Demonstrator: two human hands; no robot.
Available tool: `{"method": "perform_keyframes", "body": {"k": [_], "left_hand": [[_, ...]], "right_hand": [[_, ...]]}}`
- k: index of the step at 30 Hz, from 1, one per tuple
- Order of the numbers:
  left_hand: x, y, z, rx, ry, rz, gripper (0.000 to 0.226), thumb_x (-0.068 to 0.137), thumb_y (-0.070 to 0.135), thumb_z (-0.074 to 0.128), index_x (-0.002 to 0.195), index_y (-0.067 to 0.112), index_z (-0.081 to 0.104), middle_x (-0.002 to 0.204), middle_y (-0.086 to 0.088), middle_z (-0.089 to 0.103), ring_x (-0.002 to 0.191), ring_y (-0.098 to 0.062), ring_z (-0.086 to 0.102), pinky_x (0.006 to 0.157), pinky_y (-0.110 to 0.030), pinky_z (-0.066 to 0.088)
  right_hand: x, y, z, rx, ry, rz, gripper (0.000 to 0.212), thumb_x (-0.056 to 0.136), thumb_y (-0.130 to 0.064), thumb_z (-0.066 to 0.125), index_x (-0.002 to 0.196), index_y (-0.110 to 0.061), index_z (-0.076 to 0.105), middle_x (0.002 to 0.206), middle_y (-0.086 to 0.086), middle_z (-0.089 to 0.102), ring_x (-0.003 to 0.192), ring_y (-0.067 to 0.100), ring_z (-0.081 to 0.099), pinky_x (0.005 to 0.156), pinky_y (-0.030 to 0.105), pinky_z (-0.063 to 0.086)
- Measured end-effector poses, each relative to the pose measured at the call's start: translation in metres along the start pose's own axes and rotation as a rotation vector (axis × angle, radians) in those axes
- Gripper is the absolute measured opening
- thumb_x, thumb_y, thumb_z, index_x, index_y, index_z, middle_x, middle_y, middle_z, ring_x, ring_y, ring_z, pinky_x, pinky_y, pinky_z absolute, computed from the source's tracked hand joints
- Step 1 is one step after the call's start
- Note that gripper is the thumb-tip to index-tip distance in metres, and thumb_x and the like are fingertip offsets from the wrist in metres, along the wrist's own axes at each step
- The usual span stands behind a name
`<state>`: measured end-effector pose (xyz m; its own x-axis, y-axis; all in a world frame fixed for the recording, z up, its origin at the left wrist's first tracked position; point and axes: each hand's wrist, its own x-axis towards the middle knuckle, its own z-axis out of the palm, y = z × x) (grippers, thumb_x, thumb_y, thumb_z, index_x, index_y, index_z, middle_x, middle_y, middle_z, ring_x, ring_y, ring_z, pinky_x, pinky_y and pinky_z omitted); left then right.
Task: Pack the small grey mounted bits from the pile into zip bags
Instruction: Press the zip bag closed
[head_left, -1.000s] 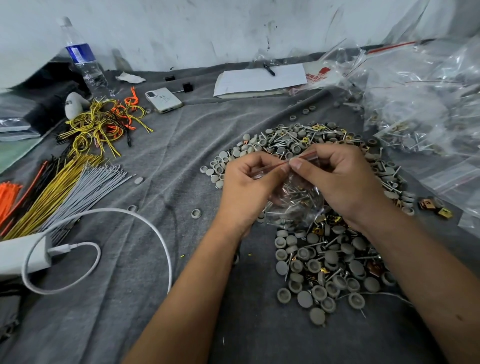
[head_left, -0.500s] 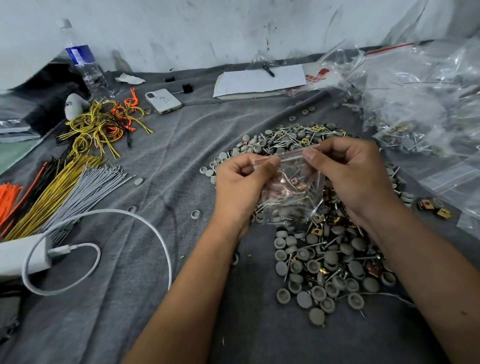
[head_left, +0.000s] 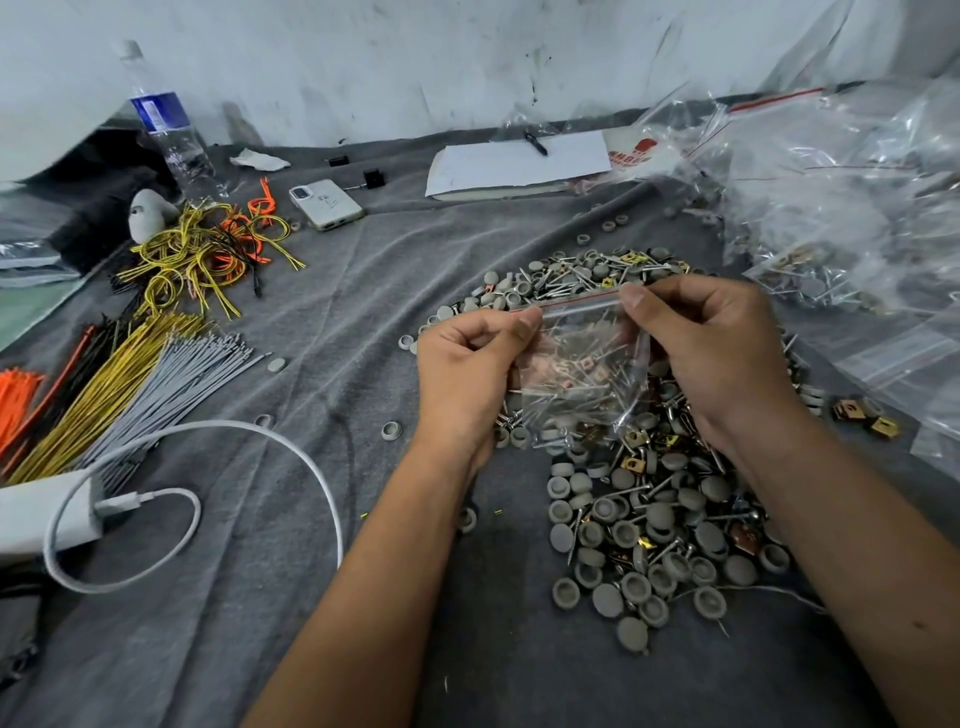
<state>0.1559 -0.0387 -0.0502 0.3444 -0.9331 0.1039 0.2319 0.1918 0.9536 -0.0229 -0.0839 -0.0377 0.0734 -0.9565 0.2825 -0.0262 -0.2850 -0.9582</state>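
Note:
A clear zip bag (head_left: 582, 374) with a red-lined top hangs between my two hands over the pile. Screws and small copper-coloured clips show through it. My left hand (head_left: 467, 374) pinches the bag's top left corner between thumb and fingers. My right hand (head_left: 711, 348) pinches the top right end of the zip strip. Under and around the bag spreads the pile of small grey round bits (head_left: 649, 535), mixed with screws and gold clips, on a grey cloth (head_left: 322, 597).
Filled and empty clear bags (head_left: 841, 208) are heaped at the right. Bundles of yellow, grey and orange cable ties (head_left: 130, 374) lie left, with a white charger and cable (head_left: 67, 514). A phone (head_left: 326, 204), water bottle (head_left: 171, 135) and notepad with pen (head_left: 519, 163) sit behind.
My hands have drawn apart along the bag's top, stretching the zip strip flat. The bag now hangs wider between them.

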Motion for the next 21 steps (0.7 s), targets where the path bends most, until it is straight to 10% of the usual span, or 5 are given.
{"method": "perform_keyframes", "body": {"k": [8,15,21], "left_hand": [[0.000,-0.001,0.001,-0.010,-0.038,0.002,0.023,0.096,0.002,0.069,0.073,0.006,0.072,0.064,-0.008,0.070,0.049,-0.011,0.064,0.050,-0.023,0.055],[-0.007,-0.003,0.004,0.067,-0.345,-0.108,0.039,0.084,0.038,0.081,0.109,0.010,0.071,0.107,-0.014,0.079,0.094,-0.030,0.077,0.088,-0.041,0.063],[-0.008,-0.013,0.007,0.310,-0.457,-0.022,0.019,0.082,0.002,0.082,0.092,0.017,0.074,0.097,-0.015,0.079,0.095,-0.039,0.077,0.092,-0.055,0.061]], "right_hand": [[0.000,0.000,-0.002,0.000,-0.024,-0.049,0.017,0.095,-0.024,0.073,0.078,-0.023,0.076,0.069,0.002,0.073,0.060,0.017,0.060,0.060,0.034,0.053],[-0.002,-0.009,0.000,0.289,0.019,-0.041,0.011,0.088,-0.027,0.073,0.080,-0.031,0.080,0.073,-0.005,0.075,0.068,0.007,0.066,0.064,0.021,0.055],[0.001,-0.008,-0.003,0.323,0.055,0.007,0.021,0.099,-0.018,0.067,0.081,-0.023,0.077,0.077,-0.001,0.075,0.073,0.015,0.067,0.068,0.028,0.056]]}}
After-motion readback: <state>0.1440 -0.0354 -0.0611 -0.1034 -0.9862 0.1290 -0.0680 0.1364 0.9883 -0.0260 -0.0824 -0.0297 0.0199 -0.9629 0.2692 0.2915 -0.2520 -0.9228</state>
